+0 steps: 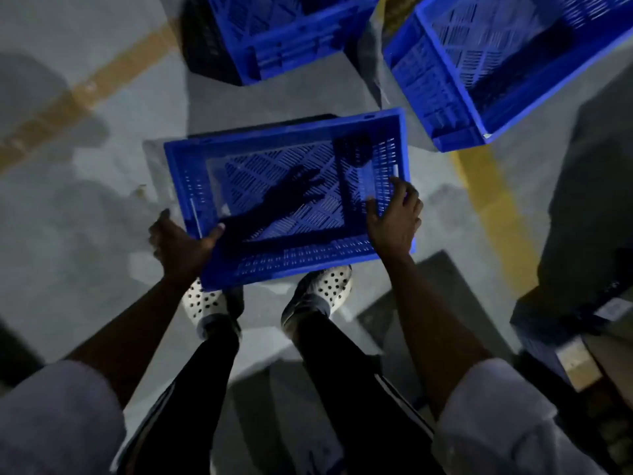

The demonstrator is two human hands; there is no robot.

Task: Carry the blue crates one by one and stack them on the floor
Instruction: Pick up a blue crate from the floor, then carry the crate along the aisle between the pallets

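The person is holding a blue perforated plastic crate [291, 258] level in front of the legs, and its near edge is covering the toes of the white holed clogs [325, 286]. The left hand [181, 246] is gripping the near left corner, with the thumb hooking over the rim. The right hand [394, 217] is gripping the right rim near its front corner, with the fingers curling over the edge.

Beyond the held crate, a second blue slatted crate [281, 39] is sitting at top centre and a third blue slatted crate [479, 80] at top right. A narrow strip of grey concrete floor [85, 200] is separating those two, and a wider strip is lying between them and the held crate's far edge. Bare floor is stretching out to the left, where a faded tan painted line [85, 94] is crossing it. A yellow painted line [493, 207] is running just right of the held crate. Dark stacked crates [565, 323] are crowding the right edge. One is carrying a pale label [616, 308], which is too blurred to read.
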